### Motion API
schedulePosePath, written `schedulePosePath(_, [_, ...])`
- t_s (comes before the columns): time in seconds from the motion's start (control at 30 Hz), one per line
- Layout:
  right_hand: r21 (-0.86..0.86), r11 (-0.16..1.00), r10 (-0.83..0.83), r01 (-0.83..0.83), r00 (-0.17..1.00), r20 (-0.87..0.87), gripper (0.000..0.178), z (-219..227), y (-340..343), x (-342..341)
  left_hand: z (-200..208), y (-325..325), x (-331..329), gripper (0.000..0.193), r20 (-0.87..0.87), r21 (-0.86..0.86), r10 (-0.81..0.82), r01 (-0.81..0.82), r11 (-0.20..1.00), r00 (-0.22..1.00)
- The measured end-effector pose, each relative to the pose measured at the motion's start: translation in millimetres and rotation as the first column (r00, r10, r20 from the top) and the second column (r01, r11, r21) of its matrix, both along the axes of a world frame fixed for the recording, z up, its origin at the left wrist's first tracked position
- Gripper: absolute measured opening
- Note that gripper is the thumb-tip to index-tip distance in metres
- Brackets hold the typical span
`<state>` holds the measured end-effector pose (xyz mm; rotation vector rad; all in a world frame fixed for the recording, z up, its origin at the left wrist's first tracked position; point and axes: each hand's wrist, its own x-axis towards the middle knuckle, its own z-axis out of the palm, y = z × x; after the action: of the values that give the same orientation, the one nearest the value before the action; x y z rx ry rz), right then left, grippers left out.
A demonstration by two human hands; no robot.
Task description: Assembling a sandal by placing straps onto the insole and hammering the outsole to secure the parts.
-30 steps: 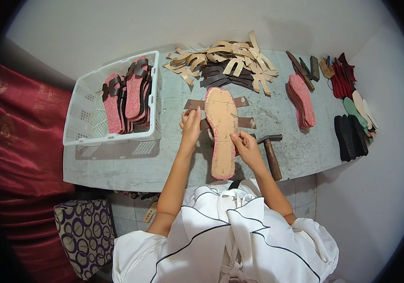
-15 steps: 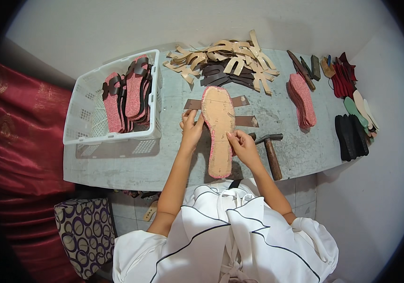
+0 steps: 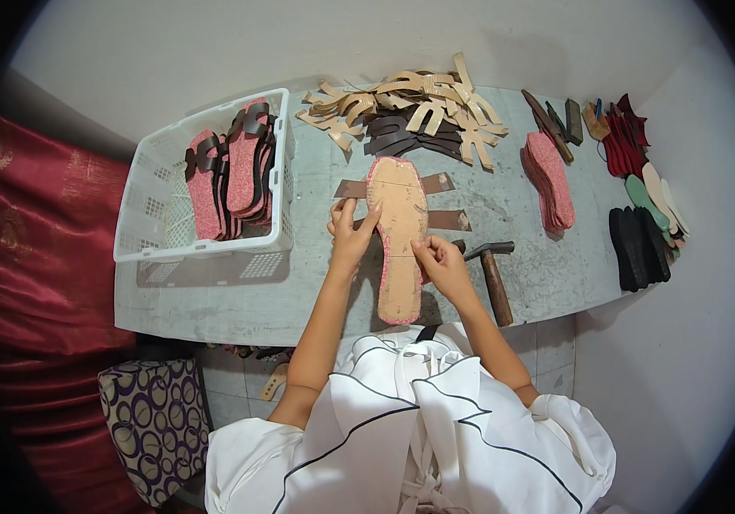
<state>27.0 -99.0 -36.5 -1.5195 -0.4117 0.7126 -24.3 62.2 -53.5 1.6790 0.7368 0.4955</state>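
Held between my hands is a sandal insole (image 3: 400,231), its tan underside up and its edge pink and speckled. A dark brown strap (image 3: 446,220) lies beneath it, its ends sticking out on both sides of the wide part. My left hand (image 3: 351,236) grips the left edge, thumb on the underside, fingers beside the strap ends. My right hand (image 3: 442,265) pinches the right edge near the middle. A hammer (image 3: 495,283) lies on the table just right of my right hand.
A white plastic basket (image 3: 200,251) with pink-soled sandals stands at left. Tan and brown straps (image 3: 419,111) are heaped at the back. Pink insoles (image 3: 547,184) are stacked at right, near hand tools (image 3: 560,124), black soles (image 3: 637,248) and dark red pieces (image 3: 624,150).
My left thumb has moved up and right onto the insole's underside. The insole and my right hand stay almost where they were.
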Motion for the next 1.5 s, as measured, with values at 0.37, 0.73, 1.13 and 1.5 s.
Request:
schedulePosePath(0.37, [0.044,0.999,0.026,-0.025,1.0,-0.012,0.024,-4.7,-3.2,-0.7,-4.4,0.9,6.1,0.041,0.084,-0.106,0.028,-0.019,0.994,0.996])
schedulePosePath(0.73, [0.052,0.998,0.044,-0.046,0.998,0.042,0.023,-16.8,-5.0,-0.9,-27.9,6.3,13.9,0.045,0.129,-0.17,0.121,-0.098,0.981,0.984])
schedulePosePath(1.13, [-0.008,1.0,0.02,-0.019,0.998,0.061,0.024,-14.6,-4.4,-1.0,-13.1,3.1,9.1,0.044,0.135,-0.12,0.075,-0.058,0.991,0.988])
schedulePosePath(1.5, [-0.003,1.0,-0.003,0.003,0.996,0.089,0.023,-4.2,-4.1,-3.0,-7.4,1.1,7.0,0.062,-0.024,-0.017,0.135,-0.135,0.991,0.991])
